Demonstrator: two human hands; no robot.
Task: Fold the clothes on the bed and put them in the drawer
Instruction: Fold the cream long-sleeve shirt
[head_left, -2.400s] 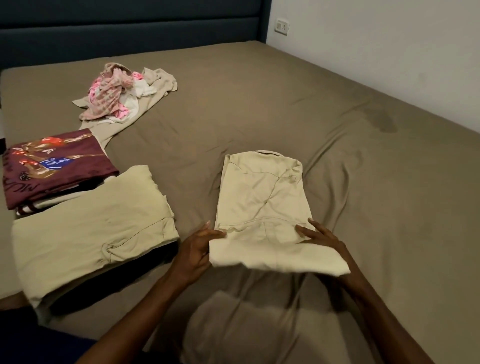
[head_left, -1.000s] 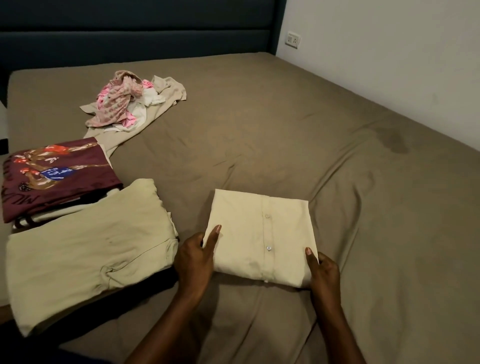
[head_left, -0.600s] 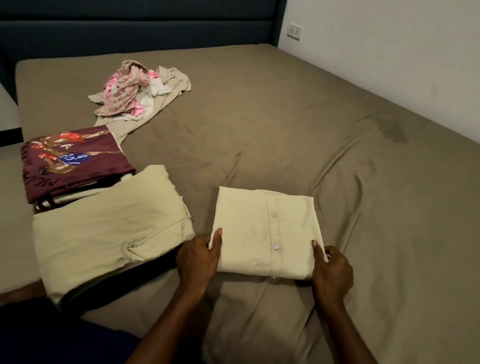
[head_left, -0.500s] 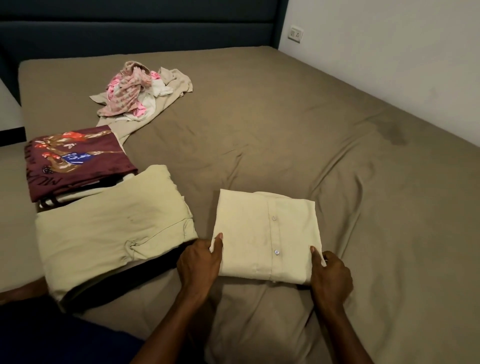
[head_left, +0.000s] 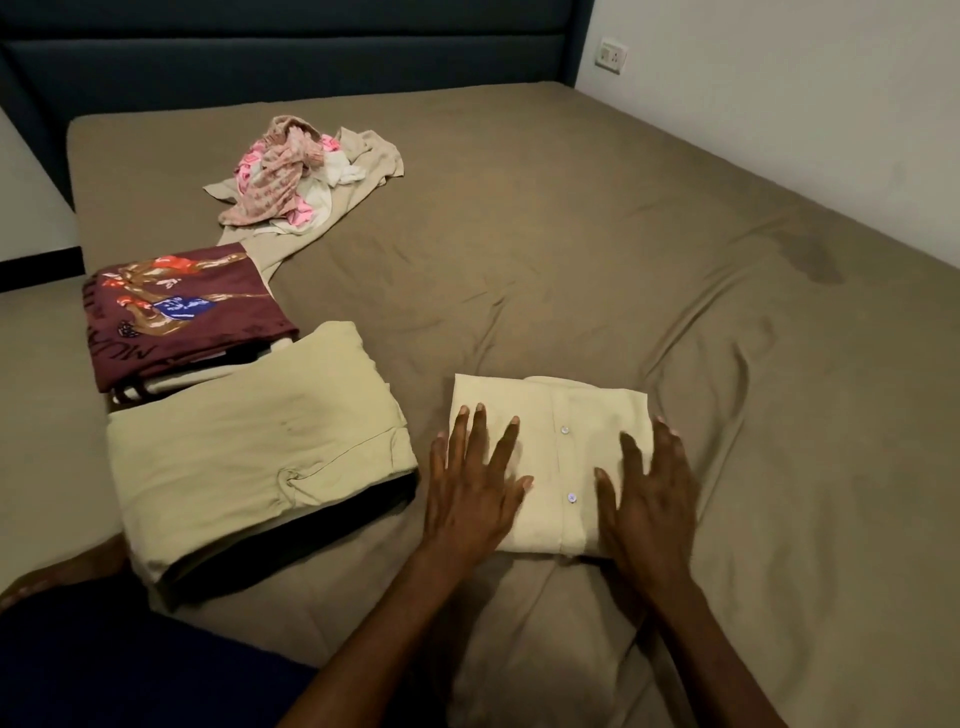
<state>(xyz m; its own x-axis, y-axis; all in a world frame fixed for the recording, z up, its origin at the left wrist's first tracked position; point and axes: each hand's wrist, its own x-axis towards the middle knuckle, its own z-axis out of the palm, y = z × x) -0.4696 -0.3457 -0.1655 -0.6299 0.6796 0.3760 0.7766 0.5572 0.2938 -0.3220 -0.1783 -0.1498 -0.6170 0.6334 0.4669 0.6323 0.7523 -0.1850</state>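
A folded cream button shirt (head_left: 561, 415) lies on the brown bed sheet (head_left: 571, 260) in front of me. My left hand (head_left: 472, 483) lies flat on its left half with fingers spread. My right hand (head_left: 649, 499) lies flat on its right half, fingers straight. To the left sits a folded beige garment (head_left: 249, 447) on top of something dark. Behind it is a folded maroon printed shirt (head_left: 176, 306) on a small stack. A loose heap of pink and beige clothes (head_left: 301, 171) lies further back.
A dark headboard (head_left: 285, 47) runs along the far side of the bed. A white wall (head_left: 779, 104) with a socket (head_left: 612, 54) borders the bed on the right. My leg in dark blue cloth (head_left: 104, 665) is at the lower left.
Both hands have left the shirt's near corners and now lie flat on top of it. The shirt was folded in half earlier.
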